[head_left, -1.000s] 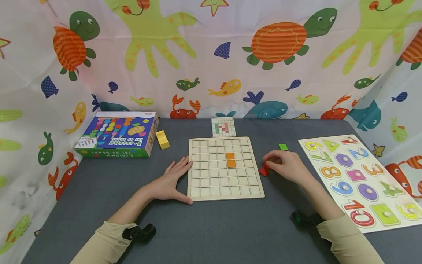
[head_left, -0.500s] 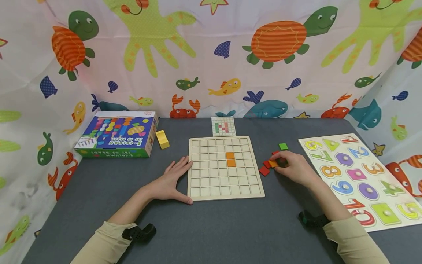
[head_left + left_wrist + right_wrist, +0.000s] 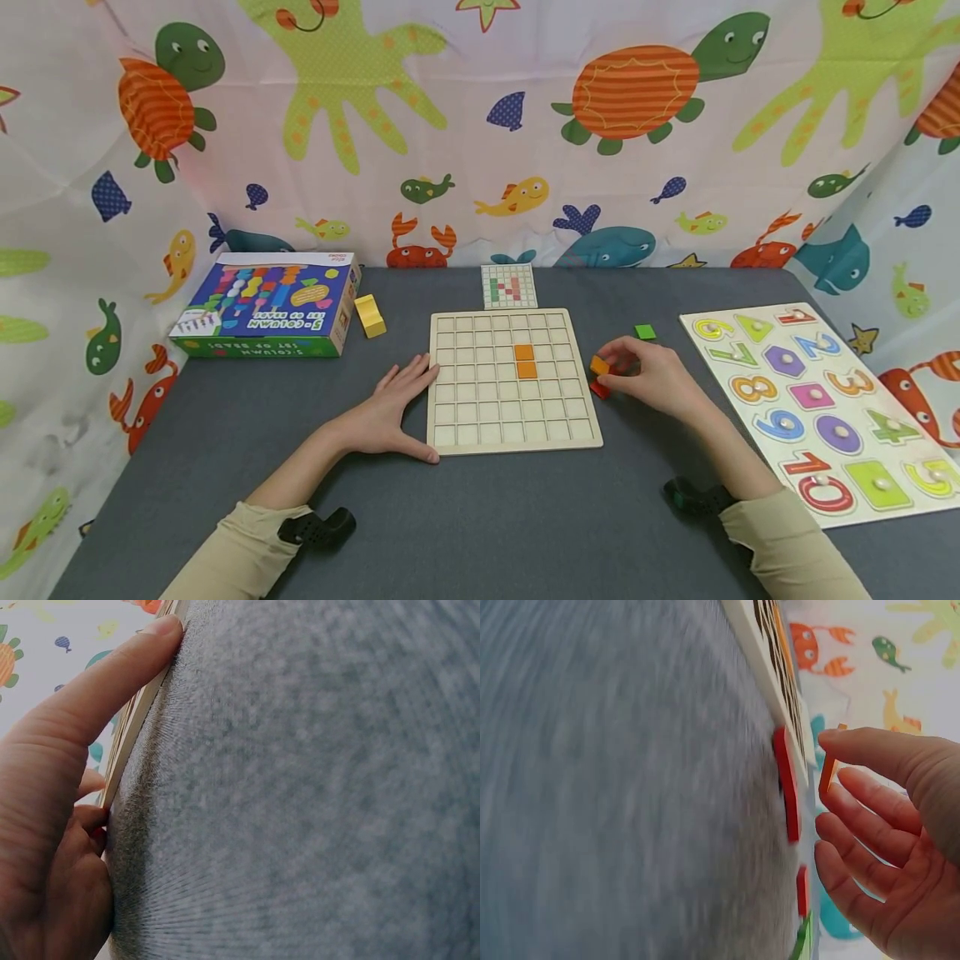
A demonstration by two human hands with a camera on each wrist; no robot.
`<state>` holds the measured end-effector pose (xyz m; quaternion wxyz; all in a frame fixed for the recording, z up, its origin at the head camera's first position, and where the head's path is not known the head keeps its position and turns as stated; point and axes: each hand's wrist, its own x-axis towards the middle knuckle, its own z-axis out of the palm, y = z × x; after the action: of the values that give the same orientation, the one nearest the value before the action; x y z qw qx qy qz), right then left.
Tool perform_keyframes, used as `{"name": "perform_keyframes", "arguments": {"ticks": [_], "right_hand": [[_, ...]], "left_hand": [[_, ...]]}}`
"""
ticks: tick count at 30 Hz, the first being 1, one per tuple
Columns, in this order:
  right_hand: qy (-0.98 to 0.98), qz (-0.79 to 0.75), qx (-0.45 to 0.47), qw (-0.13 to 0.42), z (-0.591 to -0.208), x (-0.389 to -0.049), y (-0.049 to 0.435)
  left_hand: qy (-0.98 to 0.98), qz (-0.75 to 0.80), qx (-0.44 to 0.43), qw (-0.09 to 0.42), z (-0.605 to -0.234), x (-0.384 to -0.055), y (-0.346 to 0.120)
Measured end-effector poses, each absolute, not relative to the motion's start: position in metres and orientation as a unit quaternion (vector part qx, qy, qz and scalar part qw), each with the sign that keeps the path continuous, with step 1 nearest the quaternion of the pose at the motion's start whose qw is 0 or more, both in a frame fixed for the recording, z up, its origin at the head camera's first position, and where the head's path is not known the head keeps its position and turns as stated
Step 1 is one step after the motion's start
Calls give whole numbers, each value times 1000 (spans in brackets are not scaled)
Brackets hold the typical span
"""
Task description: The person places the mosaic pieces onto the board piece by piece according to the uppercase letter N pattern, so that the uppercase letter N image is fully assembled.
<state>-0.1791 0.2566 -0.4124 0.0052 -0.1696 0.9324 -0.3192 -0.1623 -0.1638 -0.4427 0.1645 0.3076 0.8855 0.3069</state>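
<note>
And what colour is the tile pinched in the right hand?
The tile is orange, clearest in the head view.

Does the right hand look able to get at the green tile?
Probably yes: the green tile lies uncovered just beyond the right hand, though that hand pinches an orange tile it may need to release.

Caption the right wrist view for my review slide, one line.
A right hand pinches an orange tile near red tiles and a board.
</note>
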Motion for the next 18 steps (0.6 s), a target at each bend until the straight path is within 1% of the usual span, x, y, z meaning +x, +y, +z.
{"name": "perform_keyframes", "arguments": {"ticks": [8, 14, 18], "right_hand": [[918, -344, -194, 26, -414, -179, 221], [901, -345, -261, 37, -417, -180, 196], [894, -332, -300, 31, -418, -179, 186]], "left_hand": [[888, 300, 306, 165, -445, -163, -164], [887, 303, 307, 166, -443, -162, -164], [884, 308, 313, 162, -441, -161, -164]]}}
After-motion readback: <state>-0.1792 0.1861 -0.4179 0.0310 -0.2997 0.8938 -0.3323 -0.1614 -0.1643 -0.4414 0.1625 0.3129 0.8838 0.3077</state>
